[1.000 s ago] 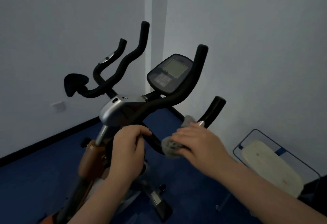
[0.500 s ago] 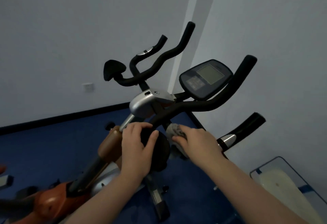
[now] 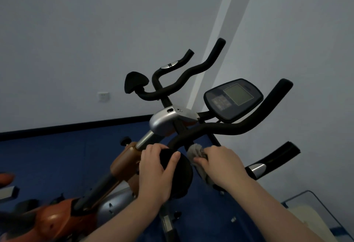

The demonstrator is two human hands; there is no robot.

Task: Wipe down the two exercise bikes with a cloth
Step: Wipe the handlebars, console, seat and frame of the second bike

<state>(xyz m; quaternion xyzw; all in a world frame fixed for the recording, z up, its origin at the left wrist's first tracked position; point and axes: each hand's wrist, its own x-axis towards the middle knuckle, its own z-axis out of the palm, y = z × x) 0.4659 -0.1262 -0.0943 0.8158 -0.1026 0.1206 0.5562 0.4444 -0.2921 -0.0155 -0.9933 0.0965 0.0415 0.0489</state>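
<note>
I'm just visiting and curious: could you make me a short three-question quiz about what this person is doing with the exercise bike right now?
1. True or false: the grey cloth is held in the right hand.
2. What does the left hand grip? A) the display console B) a round black pad at the near end of the handlebar C) the wall socket
3. Fill in: the floor under the bike is ____ in colour.

Key: 1 true; 2 B; 3 blue.
</note>
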